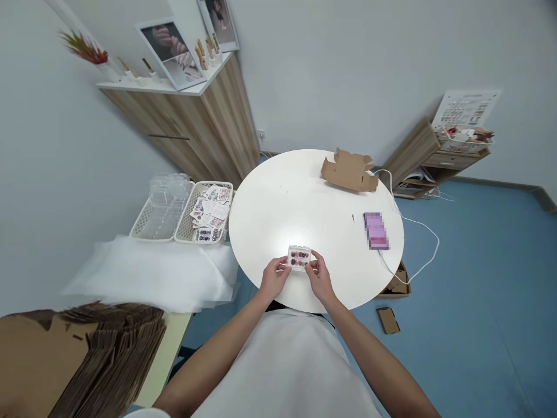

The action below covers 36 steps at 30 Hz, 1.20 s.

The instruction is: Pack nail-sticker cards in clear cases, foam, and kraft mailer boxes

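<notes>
A small clear plastic box (299, 257) with dark red and pink press-on nails inside sits low over the near edge of the round white table (304, 209). My left hand (274, 277) grips its left end with curled fingers. My right hand (319, 275) pinches its right end. Both hands hold the box between them, close to my body.
A folded cardboard box (349, 170) lies at the table's far side, and a phone (376, 230) on a white cable at the right. Two white baskets (183, 212) stand on the left bench, one with clear boxes, one with nail cards. Flat cardboard (65, 354) is stacked near left.
</notes>
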Tool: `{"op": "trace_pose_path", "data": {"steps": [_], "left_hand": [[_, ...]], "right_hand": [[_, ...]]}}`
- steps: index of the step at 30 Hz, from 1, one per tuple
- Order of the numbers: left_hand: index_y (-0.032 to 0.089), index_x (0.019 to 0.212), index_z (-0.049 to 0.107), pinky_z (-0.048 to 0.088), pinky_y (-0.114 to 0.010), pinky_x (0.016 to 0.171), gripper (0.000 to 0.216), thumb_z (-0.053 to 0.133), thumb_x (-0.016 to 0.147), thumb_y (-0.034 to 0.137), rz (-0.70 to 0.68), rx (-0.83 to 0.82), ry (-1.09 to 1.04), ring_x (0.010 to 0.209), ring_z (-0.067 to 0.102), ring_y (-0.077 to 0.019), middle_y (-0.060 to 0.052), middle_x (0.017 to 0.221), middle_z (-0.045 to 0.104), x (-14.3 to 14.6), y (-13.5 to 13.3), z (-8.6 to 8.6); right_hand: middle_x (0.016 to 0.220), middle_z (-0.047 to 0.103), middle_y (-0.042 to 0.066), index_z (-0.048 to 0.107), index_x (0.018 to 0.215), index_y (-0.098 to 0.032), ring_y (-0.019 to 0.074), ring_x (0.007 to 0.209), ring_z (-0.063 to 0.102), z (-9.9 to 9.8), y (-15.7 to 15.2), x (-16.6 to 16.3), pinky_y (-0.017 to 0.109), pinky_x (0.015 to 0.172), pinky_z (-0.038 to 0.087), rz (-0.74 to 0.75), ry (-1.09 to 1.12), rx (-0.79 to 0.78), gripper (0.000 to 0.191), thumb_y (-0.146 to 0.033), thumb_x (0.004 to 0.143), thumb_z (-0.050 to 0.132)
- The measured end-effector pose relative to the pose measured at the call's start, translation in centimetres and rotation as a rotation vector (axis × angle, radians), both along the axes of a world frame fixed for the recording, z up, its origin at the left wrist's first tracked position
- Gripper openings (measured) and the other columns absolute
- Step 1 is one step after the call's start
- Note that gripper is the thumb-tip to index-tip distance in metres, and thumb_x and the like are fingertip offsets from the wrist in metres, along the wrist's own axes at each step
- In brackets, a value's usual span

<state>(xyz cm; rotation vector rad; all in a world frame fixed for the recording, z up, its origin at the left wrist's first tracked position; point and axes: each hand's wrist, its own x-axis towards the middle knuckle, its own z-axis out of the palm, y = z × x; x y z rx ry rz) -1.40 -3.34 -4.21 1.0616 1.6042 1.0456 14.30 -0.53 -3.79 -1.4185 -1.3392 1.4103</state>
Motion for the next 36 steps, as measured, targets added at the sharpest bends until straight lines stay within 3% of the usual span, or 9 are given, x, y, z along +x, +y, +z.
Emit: {"op": "trace_pose_path", "data": {"steps": [5, 11, 14, 18, 24, 36], "left_hand": [[0.019, 0.105, 0.055, 0.051, -0.029, 0.069, 0.033, 0.057, 0.073, 0.028, 0.157, 0.004, 0.069, 0.08, 0.055, -0.0127, -0.008, 0.101, 0.055, -1.6, -0.1, -0.6], [0.018, 0.107, 0.055, 0.053, -0.029, 0.07, 0.035, 0.057, 0.073, 0.029, 0.277, -0.042, 0.116, 0.083, 0.054, -0.0129, -0.008, 0.101, 0.051, -5.9, 0.4, -1.7], [0.017, 0.109, 0.054, 0.053, -0.03, 0.072, 0.039, 0.058, 0.072, 0.029, 0.325, -0.078, 0.123, 0.086, 0.053, -0.0139, -0.008, 0.1, 0.049, -8.8, 1.2, -2.4], [0.016, 0.112, 0.052, 0.051, -0.031, 0.075, 0.042, 0.058, 0.073, 0.03, 0.295, -0.128, 0.14, 0.086, 0.053, -0.0147, -0.009, 0.101, 0.049, -12.8, 3.1, -3.2], [0.018, 0.119, 0.045, 0.049, -0.032, 0.076, 0.049, 0.055, 0.073, 0.03, 0.212, -0.177, 0.178, 0.092, 0.051, -0.0174, -0.01, 0.106, 0.047, -16.9, 6.1, -4.7], [0.02, 0.123, 0.037, 0.041, -0.033, 0.087, 0.054, 0.054, 0.074, 0.035, 0.137, -0.194, 0.171, 0.109, 0.044, -0.0207, -0.01, 0.122, 0.036, -18.4, 8.4, -6.8]], "right_hand": [[0.103, 0.048, 0.006, 0.043, 0.119, -0.026, 0.0165, 0.088, 0.048, -0.4, 1.3, -2.4, 0.031, 0.071, 0.045, 0.073, -0.084, 0.042, 0.05, -0.038, 0.072, 0.054], [0.097, 0.046, 0.003, 0.038, 0.123, -0.025, 0.0107, 0.068, 0.049, -1.8, 3.4, -7.4, 0.03, 0.067, 0.046, 0.238, -0.04, -0.06, 0.055, -0.032, 0.071, 0.054], [0.096, 0.047, 0.003, 0.04, 0.122, -0.024, 0.0106, 0.069, 0.05, -2.3, 4.8, -10.7, 0.03, 0.068, 0.046, 0.281, -0.049, -0.098, 0.055, -0.03, 0.07, 0.054], [0.096, 0.049, 0.004, 0.041, 0.122, -0.022, 0.0131, 0.076, 0.051, -3.2, 7.1, -15.1, 0.03, 0.071, 0.046, 0.283, -0.142, -0.114, 0.055, -0.029, 0.068, 0.054], [0.094, 0.049, 0.003, 0.04, 0.122, -0.022, 0.013, 0.072, 0.05, -4.7, 10.0, -19.5, 0.031, 0.071, 0.046, 0.302, -0.278, -0.103, 0.056, -0.027, 0.068, 0.052], [0.093, 0.049, 0.003, 0.041, 0.12, -0.02, 0.0119, 0.067, 0.048, -5.6, 12.4, -22.6, 0.03, 0.068, 0.045, 0.259, -0.42, -0.101, 0.054, -0.026, 0.067, 0.05]]}}
